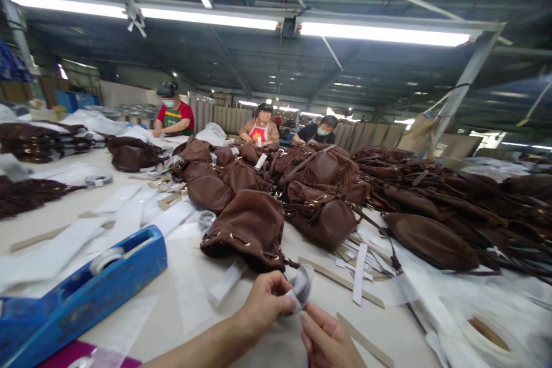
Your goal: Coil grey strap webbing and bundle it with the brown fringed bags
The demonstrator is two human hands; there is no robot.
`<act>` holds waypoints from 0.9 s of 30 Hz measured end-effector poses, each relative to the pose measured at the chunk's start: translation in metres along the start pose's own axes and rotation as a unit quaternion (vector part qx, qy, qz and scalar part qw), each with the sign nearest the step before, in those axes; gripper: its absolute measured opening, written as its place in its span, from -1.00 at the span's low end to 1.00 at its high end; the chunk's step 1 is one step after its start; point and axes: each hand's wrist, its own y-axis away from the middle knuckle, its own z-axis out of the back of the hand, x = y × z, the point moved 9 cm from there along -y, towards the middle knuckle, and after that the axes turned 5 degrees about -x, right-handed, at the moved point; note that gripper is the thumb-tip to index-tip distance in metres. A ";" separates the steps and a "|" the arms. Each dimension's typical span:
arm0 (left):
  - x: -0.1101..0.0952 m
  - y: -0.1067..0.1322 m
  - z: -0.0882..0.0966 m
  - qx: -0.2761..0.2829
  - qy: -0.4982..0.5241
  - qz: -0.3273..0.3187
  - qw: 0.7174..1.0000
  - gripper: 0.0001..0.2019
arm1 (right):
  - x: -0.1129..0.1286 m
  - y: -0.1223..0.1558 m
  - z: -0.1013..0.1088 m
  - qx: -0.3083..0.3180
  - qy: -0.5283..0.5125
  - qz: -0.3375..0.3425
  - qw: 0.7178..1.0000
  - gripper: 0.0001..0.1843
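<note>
In the head view my left hand (pixel 266 303) pinches a small coil wrapped in clear-white film (pixel 304 283) between thumb and fingers. My right hand (pixel 324 334) meets it from the lower right, fingertips closed at the lower edge of the same coil. What lies inside the film is blurred. Just beyond the hands a dark brown drawstring bag (pixel 250 224) with metal eyelets rests on the table, its eyelet side towards me. A similar wrapped coil (pixel 206 219) sits left of that bag.
A blue tape dispenser (pixel 125 276) stands at left. Brown bags (pixel 319 178) are heaped across the table. Paper strips (pixel 359 273) and a white roll (pixel 489 336) lie at right. Three co-workers, one in a red shirt (pixel 186 116), are at the far side.
</note>
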 end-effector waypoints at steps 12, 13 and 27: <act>-0.027 0.025 -0.024 0.100 -0.153 -0.156 0.971 -0.68 | 0.021 -0.004 0.032 -0.073 0.059 -0.008 0.996 -0.45; -0.037 0.028 -0.024 0.107 -0.151 -0.171 0.968 -0.66 | 0.028 -0.005 0.039 -0.087 0.106 0.002 0.991 -0.48; -0.087 0.013 0.081 0.039 -0.715 -0.051 0.697 -0.70 | 0.102 0.000 0.025 -0.095 0.724 0.179 0.660 -0.76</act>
